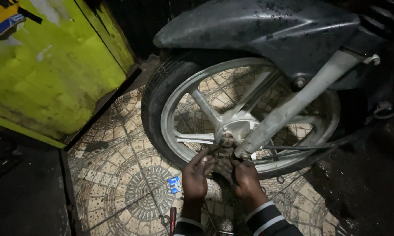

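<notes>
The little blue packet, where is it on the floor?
In the head view, the little blue packet lies on the patterned tile floor, just left of the left hand and below the motorcycle wheel.

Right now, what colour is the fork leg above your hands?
Silver-grey metal fork leg, seen best in the head view.

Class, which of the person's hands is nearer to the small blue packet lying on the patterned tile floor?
Left. The left hand is just right of the small blue packet; the right hand lies farther right, beyond the left.
</notes>
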